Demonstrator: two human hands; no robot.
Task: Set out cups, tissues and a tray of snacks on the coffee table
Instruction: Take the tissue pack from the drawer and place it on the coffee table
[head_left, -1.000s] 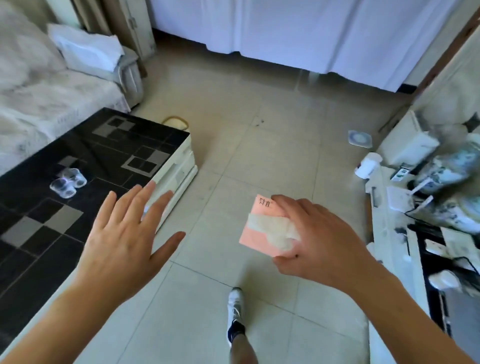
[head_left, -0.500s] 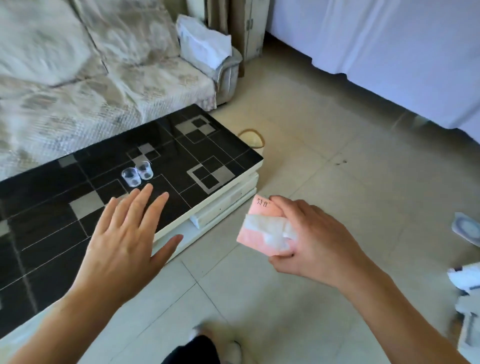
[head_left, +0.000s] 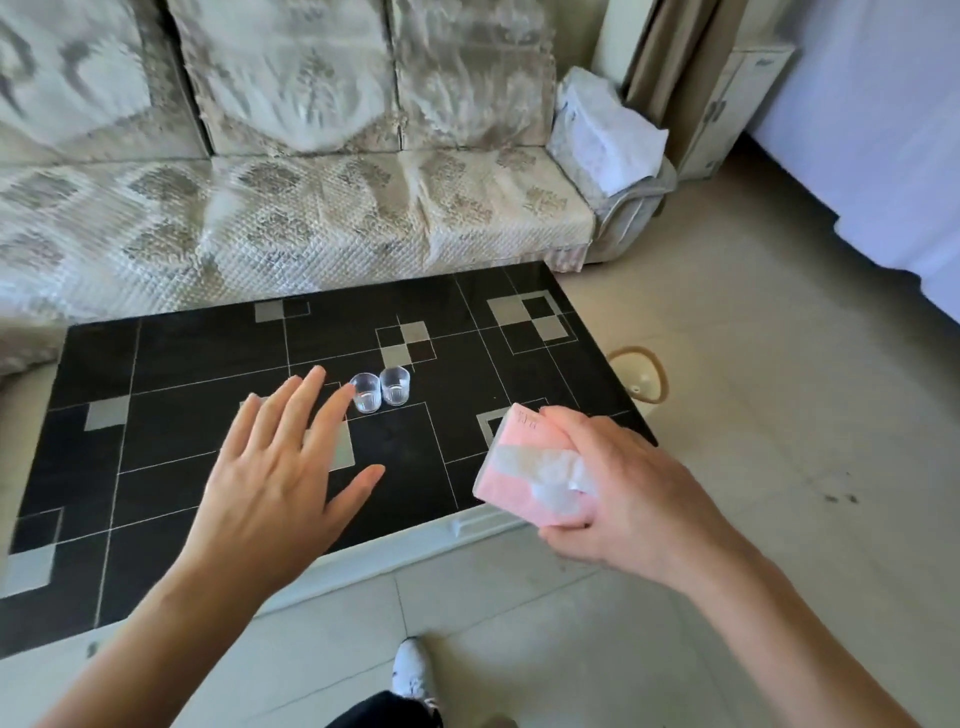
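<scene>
My right hand (head_left: 628, 499) grips a pink tissue pack (head_left: 519, 467) with white tissue showing at its opening, held above the right front corner of the black patterned coffee table (head_left: 171, 364). Two small clear cups (head_left: 382, 389) stand side by side near the table's middle. My left hand (head_left: 275, 478) hovers over the table with fingers spread and nothing in it, its fingertips just left of the cups. No snack tray is in view.
A pale quilted sofa (head_left: 311, 208) runs behind the table, with a folded white cloth (head_left: 608, 130) on its right armrest. A round tan object (head_left: 641, 379) lies on the tiled floor past the table's right end. My shoe (head_left: 413, 670) is below.
The view has swung left from the open floor to face the table and sofa. Both hands now hang over the table, the right still holding the tissue pack.
</scene>
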